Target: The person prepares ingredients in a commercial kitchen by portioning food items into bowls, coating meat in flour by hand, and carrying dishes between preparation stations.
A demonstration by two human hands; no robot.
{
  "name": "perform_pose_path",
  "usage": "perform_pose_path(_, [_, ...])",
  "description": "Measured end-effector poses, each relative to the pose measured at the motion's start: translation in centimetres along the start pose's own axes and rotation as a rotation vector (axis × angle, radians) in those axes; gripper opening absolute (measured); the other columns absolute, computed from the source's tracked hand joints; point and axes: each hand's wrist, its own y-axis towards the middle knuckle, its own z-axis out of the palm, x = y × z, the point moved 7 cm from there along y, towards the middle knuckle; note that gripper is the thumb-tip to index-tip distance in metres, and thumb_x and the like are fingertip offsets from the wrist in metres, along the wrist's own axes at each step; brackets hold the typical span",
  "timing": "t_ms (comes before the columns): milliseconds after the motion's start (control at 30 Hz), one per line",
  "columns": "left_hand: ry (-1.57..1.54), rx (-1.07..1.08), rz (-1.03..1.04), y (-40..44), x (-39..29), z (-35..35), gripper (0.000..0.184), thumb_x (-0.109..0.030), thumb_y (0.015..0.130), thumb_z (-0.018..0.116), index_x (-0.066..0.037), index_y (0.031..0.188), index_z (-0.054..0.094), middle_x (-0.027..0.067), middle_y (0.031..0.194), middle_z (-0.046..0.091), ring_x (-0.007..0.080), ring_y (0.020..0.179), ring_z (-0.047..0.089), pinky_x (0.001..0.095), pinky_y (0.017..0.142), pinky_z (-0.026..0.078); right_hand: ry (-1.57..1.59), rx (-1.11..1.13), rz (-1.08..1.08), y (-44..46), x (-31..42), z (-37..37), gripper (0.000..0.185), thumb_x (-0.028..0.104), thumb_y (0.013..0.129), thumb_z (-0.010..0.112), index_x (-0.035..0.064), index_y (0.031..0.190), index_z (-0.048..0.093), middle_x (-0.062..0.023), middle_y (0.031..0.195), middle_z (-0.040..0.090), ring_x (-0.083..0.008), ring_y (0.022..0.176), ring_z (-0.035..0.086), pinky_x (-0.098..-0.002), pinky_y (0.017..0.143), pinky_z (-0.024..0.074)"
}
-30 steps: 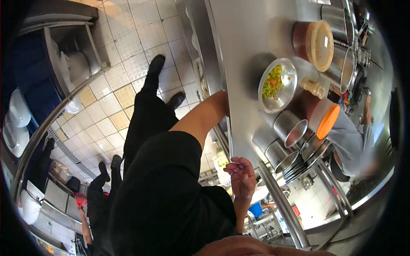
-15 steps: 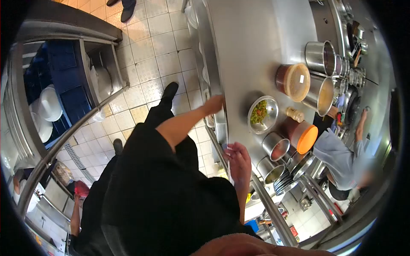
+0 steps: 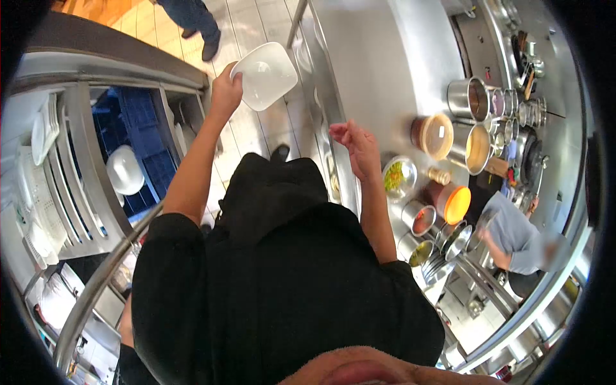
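Observation:
My left hand (image 3: 226, 96) grips a white rounded-square bowl (image 3: 268, 76) by its near-left rim, thumb over the edge. The bowl is held out over the tiled floor, its inside facing up and nothing in it. Beside the steel counter (image 3: 366, 58), near its edge, my right hand (image 3: 359, 146) is raised with the fingers stretched out and holds nothing. Nearest to it on the counter is a metal bowl (image 3: 409, 184) of chopped green and red food.
Right of my hand stand an orange-lidded tub (image 3: 457, 205), a lidded brown tub (image 3: 431, 136) and several steel pots (image 3: 467, 99). Another white bowl (image 3: 125, 170) sits by the blue crate (image 3: 122, 122). A co-worker in grey (image 3: 510, 224) is across the counter; another person's legs (image 3: 192, 19) are ahead.
My left hand has gone from the counter edge out to the left and now has a white bowl in it. My right hand has moved forward along the counter. The view has shifted.

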Motion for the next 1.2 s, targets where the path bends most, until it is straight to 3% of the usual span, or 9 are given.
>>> perform_pose_path(67, [0.004, -0.058, 0.043, 3.0, -3.1, -2.2, 0.030, -0.015, 0.089, 0.054, 0.001, 0.114, 0.058, 0.0273, 0.093, 0.064, 0.0410, 0.090, 0.063, 0.0404, 0.077, 0.050, -0.227, -0.032, -0.022, 2.5, 2.2, 1.2, 0.023, 0.021, 0.088, 0.061, -0.0009, 0.088, 0.069, -0.0114, 0.106, 0.065, -0.0165, 0.093, 0.060, -0.0292, 0.082, 0.0455])
perform_pose_path(233, [-0.053, -0.196, 0.242, 10.3, -6.0, -5.0, 0.026, -0.009, 0.090, 0.052, 0.003, 0.112, 0.058, 0.0259, 0.099, 0.063, 0.0396, 0.094, 0.063, 0.0396, 0.081, 0.049, -0.363, -0.075, -0.228, 10.3, 7.6, 3.4, 0.049, 0.013, 0.082, 0.067, 0.0002, 0.127, 0.052, -0.0086, 0.122, 0.058, -0.0131, 0.097, 0.055, -0.0263, 0.085, 0.0452])
perform_pose_path(367, [-0.178, -0.181, 0.185, 16.6, -7.0, -5.3, 0.024, -0.007, 0.090, 0.052, 0.003, 0.111, 0.058, 0.0250, 0.096, 0.064, 0.0384, 0.092, 0.064, 0.0386, 0.079, 0.049, -0.410, -0.268, -0.321, 18.4, 16.0, 3.9, 0.045, 0.015, 0.083, 0.068, -0.0007, 0.123, 0.053, -0.0055, 0.113, 0.058, -0.0119, 0.090, 0.054, -0.0264, 0.082, 0.0453])
perform_pose_path(433, [-0.209, -0.143, 0.167, 20.0, -7.9, -5.4, 0.023, -0.007, 0.090, 0.052, 0.003, 0.110, 0.058, 0.0249, 0.095, 0.064, 0.0390, 0.091, 0.064, 0.0380, 0.078, 0.049, -0.344, -0.419, -0.696, 23.4, 21.4, 3.7, 0.043, 0.018, 0.084, 0.068, -0.0001, 0.121, 0.054, -0.0077, 0.107, 0.060, -0.0127, 0.090, 0.055, -0.0283, 0.080, 0.0458])
perform_pose_path(533, [-0.098, -0.177, 0.257, 25.3, -7.6, -5.1, 0.023, -0.007, 0.089, 0.053, 0.002, 0.109, 0.059, 0.0247, 0.096, 0.064, 0.0401, 0.091, 0.063, 0.0375, 0.078, 0.049, -0.445, -0.769, -0.858, 29.2, 29.5, 4.3, 0.051, 0.023, 0.086, 0.066, -0.0034, 0.126, 0.048, -0.0153, 0.109, 0.061, -0.0231, 0.096, 0.060, -0.0331, 0.084, 0.0466])
perform_pose_path(633, [-0.106, -0.134, 0.224, 30.0, -7.1, -4.9, 0.025, -0.008, 0.089, 0.052, 0.002, 0.111, 0.058, 0.0253, 0.099, 0.063, 0.0394, 0.094, 0.063, 0.0386, 0.080, 0.049, -0.399, -0.504, -0.663, 35.2, 31.9, 6.6, 0.046, 0.023, 0.089, 0.062, -0.0028, 0.124, 0.049, -0.0167, 0.110, 0.061, -0.0257, 0.099, 0.059, -0.0341, 0.086, 0.0453])
perform_pose_path(700, [-0.104, -0.122, 0.229, 33.0, -8.3, -5.3, 0.026, -0.009, 0.090, 0.052, 0.003, 0.112, 0.057, 0.0250, 0.101, 0.063, 0.0383, 0.095, 0.063, 0.0387, 0.081, 0.049, -0.472, -0.733, -0.678, 37.4, 29.7, 5.8, 0.037, 0.019, 0.092, 0.055, -0.0025, 0.122, 0.050, -0.0156, 0.109, 0.062, -0.0245, 0.100, 0.058, -0.0335, 0.086, 0.0443])
perform_pose_path(900, [-0.109, -0.041, 0.456, 44.1, -9.8, -1.5, 0.028, -0.006, 0.087, 0.050, 0.002, 0.113, 0.057, 0.0249, 0.104, 0.062, 0.0395, 0.096, 0.061, 0.0405, 0.081, 0.050, -0.346, -0.485, -0.650, 39.8, 24.1, 12.4, 0.036, 0.014, 0.092, 0.049, -0.0064, 0.123, 0.049, -0.0140, 0.114, 0.061, -0.0207, 0.103, 0.057, -0.0320, 0.088, 0.0442])
perform_pose_path(1200, [-0.079, 0.252, 0.923, 52.8, -18.9, 7.2, 0.042, 0.001, 0.073, 0.055, 0.001, 0.115, 0.055, 0.0177, 0.101, 0.063, 0.0328, 0.084, 0.065, 0.0370, 0.068, 0.055, 0.719, -0.289, -0.378, 54.3, 24.8, 16.0, 0.031, -0.001, 0.079, 0.053, 0.0006, 0.109, 0.058, -0.0074, 0.103, 0.063, -0.0226, 0.093, 0.061, -0.0303, 0.078, 0.0488])
